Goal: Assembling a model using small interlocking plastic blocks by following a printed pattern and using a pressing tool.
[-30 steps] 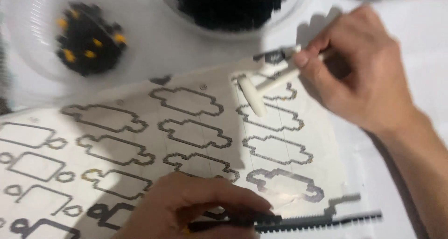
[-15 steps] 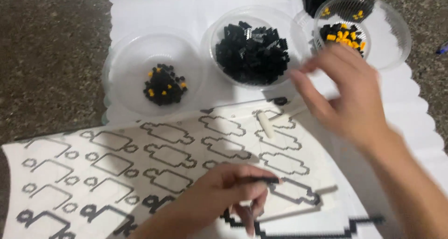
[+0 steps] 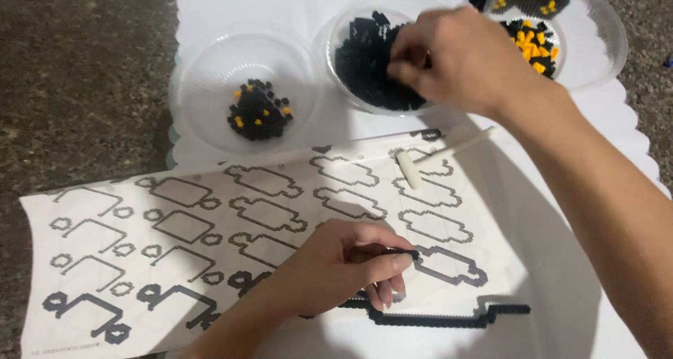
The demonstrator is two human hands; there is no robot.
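Note:
My right hand (image 3: 459, 61) reaches into a clear bowl (image 3: 335, 40) heaped with small black blocks (image 3: 368, 64), its fingers curled among them. My left hand (image 3: 343, 264) rests on a printed sheet of pixel outlines (image 3: 182, 226) and pinches the upper end of a long black block strip (image 3: 434, 319) that lies along the sheet's lower right edge. A small white mallet (image 3: 420, 164) lies loose on the sheet, between the two hands.
A clear bowl (image 3: 203, 85) holds a small pile of black and orange blocks (image 3: 258, 110). Another bowl (image 3: 596, 50) at top right holds more orange and black blocks. All sit on a white scalloped mat (image 3: 210, 5) over a dark speckled counter (image 3: 77, 85).
My right hand let go of the white mallet, which now lies on the sheet, and moved up into the bowl of black blocks. The view pulled back. My left hand stayed on the strip.

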